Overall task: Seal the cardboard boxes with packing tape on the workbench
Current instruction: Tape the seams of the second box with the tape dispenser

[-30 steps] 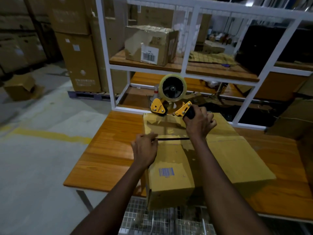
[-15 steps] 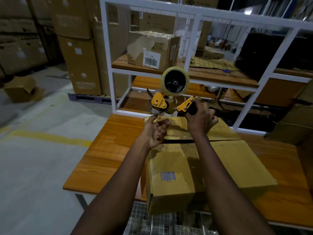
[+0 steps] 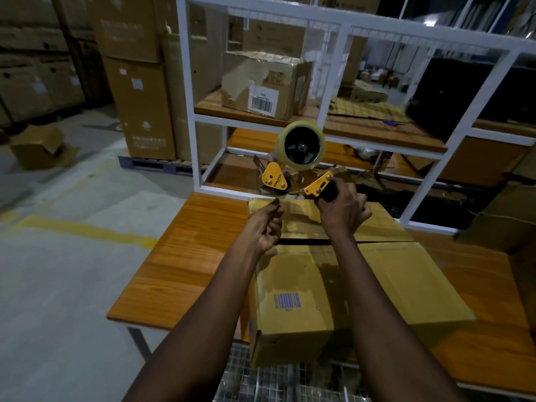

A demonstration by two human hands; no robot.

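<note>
Head view: our right hand point(image 3: 342, 211) grips tape dispenser point(image 3: 274, 179); left hand point(image 3: 264, 229) curled just left of it, hold unclear. Starting skewed, we miss box point(image 3: 295, 274) seam.

I'm watching a dim, underexposed feed. The brightest light is coming from the far upper right, behind the white metal shelf frame point(image 3: 246, 123). Soft shadows are falling across the tan cardboard box point(image 3: 420, 280), and the orange wooden counter point(image 3: 185, 256) is catching a faint sheen. Straight lines are bowing toward the edges, and the stacked brown cartons point(image 3: 139, 82) are looking soft.
</note>
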